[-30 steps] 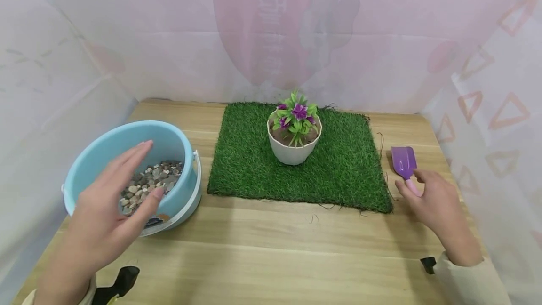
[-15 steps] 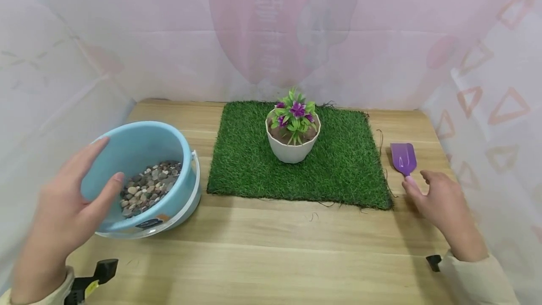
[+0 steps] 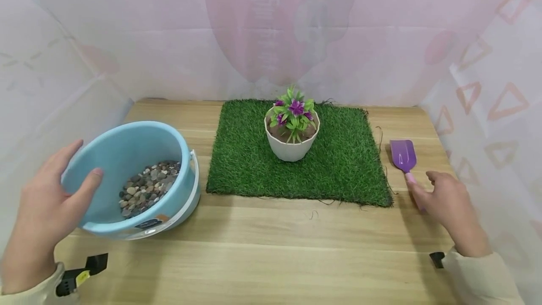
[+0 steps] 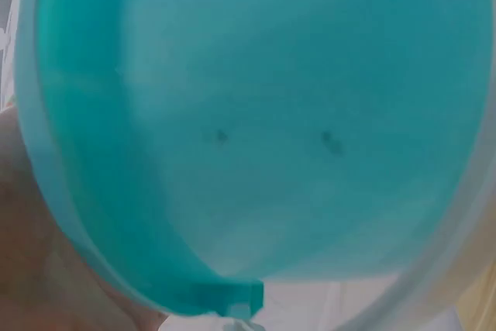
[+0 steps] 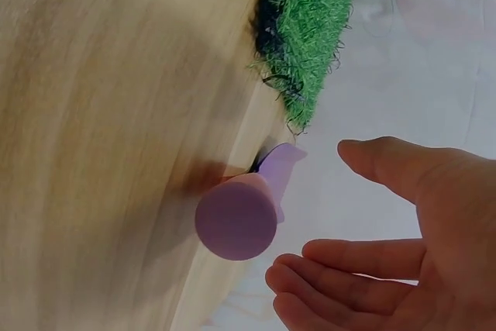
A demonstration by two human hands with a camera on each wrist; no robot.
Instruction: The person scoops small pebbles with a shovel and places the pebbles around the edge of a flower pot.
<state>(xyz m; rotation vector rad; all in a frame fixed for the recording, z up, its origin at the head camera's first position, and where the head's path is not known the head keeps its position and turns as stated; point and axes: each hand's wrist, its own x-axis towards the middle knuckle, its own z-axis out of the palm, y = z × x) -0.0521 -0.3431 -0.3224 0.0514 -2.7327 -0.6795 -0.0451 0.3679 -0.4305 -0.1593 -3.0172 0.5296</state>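
My left hand (image 3: 46, 196) is at the left rim of a light blue bucket (image 3: 186, 201), its thumb and fingers spread apart. In the left wrist view the bucket wall (image 4: 294, 75) fills most of the picture, with part of the hand at its left; whether they touch, I cannot tell. Grey and tan pebbles (image 3: 148, 188) lie inside the bucket. On the right, my right hand (image 3: 450, 208) hovers beside a small purple shovel (image 3: 403, 155) with a pink handle. The right wrist view shows a gap between its loosely bent fingers and the round handle end (image 5: 236, 221).
A white flowerpot (image 3: 292, 148) with a purple-flowered plant stands on a green artificial turf mat (image 3: 347, 168), between the bucket and the shovel. Printed cloth walls (image 3: 169, 60) enclose the wooden table (image 3: 271, 258) at the back and sides.
My left hand has moved left, from over the bucket to its left rim. My right hand has drawn slightly back toward me along the shovel handle. The camera view has shifted slightly.
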